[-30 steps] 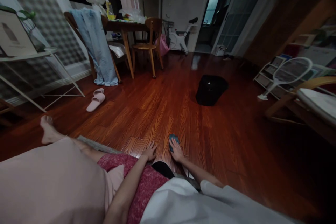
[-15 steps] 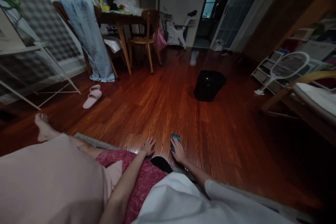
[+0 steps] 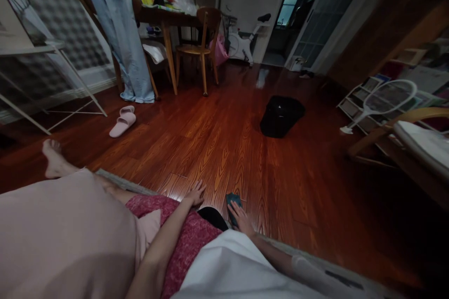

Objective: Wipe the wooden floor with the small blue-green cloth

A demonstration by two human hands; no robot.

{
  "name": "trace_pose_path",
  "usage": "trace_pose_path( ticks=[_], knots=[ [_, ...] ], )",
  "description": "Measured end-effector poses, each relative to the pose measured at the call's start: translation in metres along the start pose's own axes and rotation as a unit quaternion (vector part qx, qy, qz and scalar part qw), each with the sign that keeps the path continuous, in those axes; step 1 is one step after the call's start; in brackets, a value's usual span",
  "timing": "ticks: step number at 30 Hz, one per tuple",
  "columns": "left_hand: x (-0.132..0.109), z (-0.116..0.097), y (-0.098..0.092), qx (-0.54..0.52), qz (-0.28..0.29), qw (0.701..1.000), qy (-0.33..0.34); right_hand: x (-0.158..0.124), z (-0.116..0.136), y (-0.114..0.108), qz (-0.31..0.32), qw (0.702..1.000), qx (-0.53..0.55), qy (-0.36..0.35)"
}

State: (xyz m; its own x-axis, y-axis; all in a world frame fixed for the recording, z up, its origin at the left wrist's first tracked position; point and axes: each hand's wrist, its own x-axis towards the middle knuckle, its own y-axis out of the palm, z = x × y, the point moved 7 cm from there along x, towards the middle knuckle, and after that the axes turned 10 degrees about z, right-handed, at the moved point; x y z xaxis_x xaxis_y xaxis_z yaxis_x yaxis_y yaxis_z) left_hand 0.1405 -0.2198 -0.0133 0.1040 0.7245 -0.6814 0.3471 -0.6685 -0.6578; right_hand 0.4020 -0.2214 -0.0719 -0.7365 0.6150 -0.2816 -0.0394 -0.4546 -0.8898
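Note:
A dark teal cloth (image 3: 232, 200) lies on the wooden floor (image 3: 210, 149) in front of me. My right hand (image 3: 242, 218) presses it down from above, holding it against the boards, with fingers stretched over its top and its near part hidden beneath them. To the left, apart from the cloth, my left hand (image 3: 196, 192) rests palm down on the floor with fingers spread and nothing held. A black rounded thing (image 3: 213, 217) shows between my hands, partly hidden by my clothing.
Ahead to the right stands a black bin (image 3: 280, 117). Pink slippers (image 3: 123, 122) lie on the left. Farther off are a wooden chair (image 3: 203, 49), jeans (image 3: 126, 46) draped over another chair, and a white exercise bike (image 3: 242, 46). A white racket (image 3: 389, 96) leans at right.
My right hand and the cloth have slid back toward my body. My left hand stays in about the same place on the floor. The view has shifted slightly.

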Motion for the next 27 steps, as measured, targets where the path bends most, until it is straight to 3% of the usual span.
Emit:
trace_pose_path(
  ticks=[4,11,14,16,19,23,27],
  knots=[
    [-0.001,0.0,0.0,0.005,0.002,1.0,-0.003,0.001,0.003,-0.008,-0.043,0.999,0.005,0.008],
    [-0.003,0.001,-0.001,0.006,-0.004,1.0,-0.002,0.084,0.008,-0.061,-0.085,0.993,0.018,0.083],
    [-0.004,0.0,-0.002,0.005,-0.001,1.0,-0.002,0.092,0.009,-0.064,-0.078,0.993,0.024,0.084],
    [-0.004,-0.001,-0.003,0.007,0.0,1.0,0.0,0.08,0.009,-0.056,-0.056,0.997,0.022,0.054],
    [-0.003,0.0,-0.002,0.007,-0.002,1.0,-0.002,0.039,0.003,-0.035,-0.027,0.999,0.016,0.005],
    [0.001,0.003,0.0,0.003,-0.004,1.0,-0.003,-0.018,-0.015,-0.014,-0.017,1.0,0.02,0.005],
    [0.002,0.003,0.0,0.008,-0.004,1.0,-0.001,-0.023,-0.03,-0.018,-0.046,0.998,0.02,0.042]
  ],
)
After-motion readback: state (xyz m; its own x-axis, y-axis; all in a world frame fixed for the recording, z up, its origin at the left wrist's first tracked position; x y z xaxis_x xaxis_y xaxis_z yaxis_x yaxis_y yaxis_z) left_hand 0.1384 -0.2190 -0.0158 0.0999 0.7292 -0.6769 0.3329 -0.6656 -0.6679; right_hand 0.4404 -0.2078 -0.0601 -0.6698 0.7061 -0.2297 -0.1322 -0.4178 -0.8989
